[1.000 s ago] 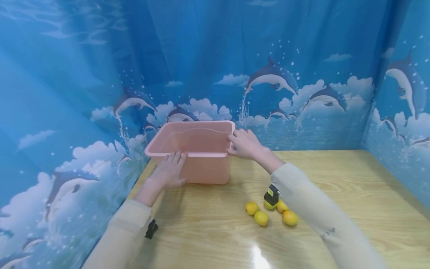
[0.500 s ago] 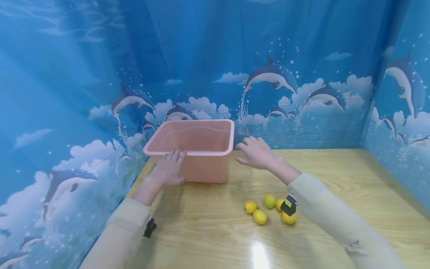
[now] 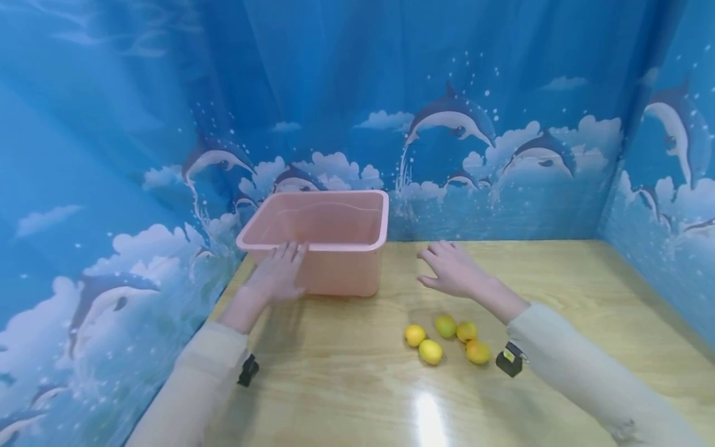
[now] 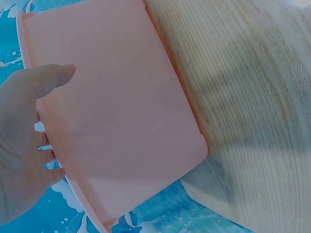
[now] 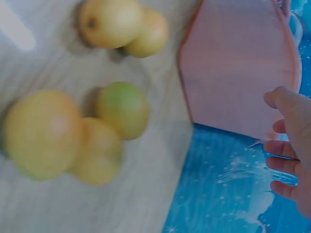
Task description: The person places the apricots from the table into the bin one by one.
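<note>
A pink plastic bin [image 3: 341,273] stands upright at the back left of the table. My left hand [image 3: 274,273] holds its front rim, fingers over the edge; in the left wrist view the thumb [image 4: 56,80] lies along the outer wall. To the right of the bin, my right hand [image 3: 449,270] hovers above the table, apart from the bin, its fingers loosely bent around nothing. Below that hand lie several small yellow fruits [image 3: 431,352], one of them greenish [image 3: 445,326]; the right wrist view shows them close up. The bin's floor is hidden in the head view.
A light wood-grain table [image 3: 346,385] carries everything. Blue curtains with dolphins [image 3: 449,121] close off the back, left and right sides, and the bin stands close to the back curtain. A bright light reflection [image 3: 429,419] shows near the front.
My right hand has let go of the bin's right rim and moved right and slightly down, away from it. My left hand has stayed at the front rim. The fruits lie as before.
</note>
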`<state>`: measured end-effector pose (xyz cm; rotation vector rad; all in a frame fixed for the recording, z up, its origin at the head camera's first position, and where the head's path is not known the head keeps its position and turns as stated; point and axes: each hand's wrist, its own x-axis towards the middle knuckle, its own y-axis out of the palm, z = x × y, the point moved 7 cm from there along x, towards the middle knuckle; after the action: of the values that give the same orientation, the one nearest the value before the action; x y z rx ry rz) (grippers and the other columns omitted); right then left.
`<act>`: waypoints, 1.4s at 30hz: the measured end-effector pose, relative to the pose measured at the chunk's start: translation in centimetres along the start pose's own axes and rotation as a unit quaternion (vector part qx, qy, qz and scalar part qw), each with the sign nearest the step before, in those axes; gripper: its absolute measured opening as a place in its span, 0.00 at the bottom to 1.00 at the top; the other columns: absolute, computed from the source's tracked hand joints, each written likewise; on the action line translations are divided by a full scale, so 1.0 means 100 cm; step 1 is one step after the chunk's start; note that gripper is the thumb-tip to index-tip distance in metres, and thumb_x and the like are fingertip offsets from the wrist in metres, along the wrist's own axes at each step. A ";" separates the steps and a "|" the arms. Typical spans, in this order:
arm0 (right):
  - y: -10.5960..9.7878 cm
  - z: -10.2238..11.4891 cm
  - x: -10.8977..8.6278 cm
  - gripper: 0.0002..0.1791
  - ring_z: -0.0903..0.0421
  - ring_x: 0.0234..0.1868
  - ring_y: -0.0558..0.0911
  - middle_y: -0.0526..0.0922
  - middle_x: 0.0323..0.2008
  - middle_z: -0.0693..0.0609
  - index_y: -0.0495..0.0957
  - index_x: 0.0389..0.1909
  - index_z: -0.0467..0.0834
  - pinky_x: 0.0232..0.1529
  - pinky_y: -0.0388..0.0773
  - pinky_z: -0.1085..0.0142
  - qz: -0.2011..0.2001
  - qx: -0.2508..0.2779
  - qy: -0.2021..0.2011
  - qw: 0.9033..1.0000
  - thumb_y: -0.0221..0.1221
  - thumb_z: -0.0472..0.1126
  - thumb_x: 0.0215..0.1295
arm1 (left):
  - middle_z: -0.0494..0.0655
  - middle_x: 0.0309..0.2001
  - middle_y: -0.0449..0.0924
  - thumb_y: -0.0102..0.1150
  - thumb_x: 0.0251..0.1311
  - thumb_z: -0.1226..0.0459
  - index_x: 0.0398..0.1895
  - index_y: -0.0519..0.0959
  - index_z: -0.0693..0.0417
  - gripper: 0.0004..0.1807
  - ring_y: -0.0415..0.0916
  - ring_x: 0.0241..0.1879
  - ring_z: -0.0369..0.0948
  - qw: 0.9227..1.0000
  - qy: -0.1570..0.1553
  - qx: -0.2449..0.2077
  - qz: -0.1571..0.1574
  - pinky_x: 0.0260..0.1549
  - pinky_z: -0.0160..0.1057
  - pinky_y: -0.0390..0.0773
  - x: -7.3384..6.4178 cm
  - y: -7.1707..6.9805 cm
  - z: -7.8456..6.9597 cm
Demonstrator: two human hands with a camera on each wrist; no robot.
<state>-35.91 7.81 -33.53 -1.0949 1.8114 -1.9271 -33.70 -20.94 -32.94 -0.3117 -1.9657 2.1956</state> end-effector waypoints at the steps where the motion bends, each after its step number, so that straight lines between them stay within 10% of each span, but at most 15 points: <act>1: 0.002 -0.001 -0.004 0.23 0.47 0.40 0.74 0.76 0.38 0.46 0.76 0.47 0.40 0.39 0.72 0.52 0.002 0.000 -0.002 1.000 0.63 0.51 0.55 | 0.62 0.72 0.34 0.58 0.58 0.50 0.72 0.38 0.59 0.51 0.33 0.70 0.57 1.000 0.001 -0.001 -0.002 0.67 0.54 0.39 0.000 0.000 0.000; 22: 0.049 0.005 -0.061 0.31 0.49 0.44 0.73 0.75 0.40 0.49 0.75 0.50 0.40 0.42 0.72 0.52 0.119 -0.018 -0.008 0.993 0.63 0.58 0.52 | 0.62 0.72 0.33 0.57 0.58 0.50 0.73 0.37 0.59 0.51 0.32 0.70 0.57 1.000 -0.005 -0.009 0.003 0.67 0.55 0.38 0.002 -0.003 0.000; 42: 0.070 0.005 -0.070 0.24 0.54 0.33 0.67 0.68 0.29 0.54 0.76 0.34 0.44 0.35 0.68 0.56 0.178 -0.045 -0.009 0.983 0.65 0.60 0.49 | 0.61 0.72 0.33 0.57 0.59 0.50 0.72 0.37 0.60 0.51 0.31 0.70 0.57 1.000 0.003 -0.012 0.001 0.67 0.55 0.37 0.001 -0.001 0.000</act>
<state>-32.89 10.79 -42.48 -0.7465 1.9450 -1.6358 -33.81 -20.91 -32.86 -0.3222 -1.9907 2.1716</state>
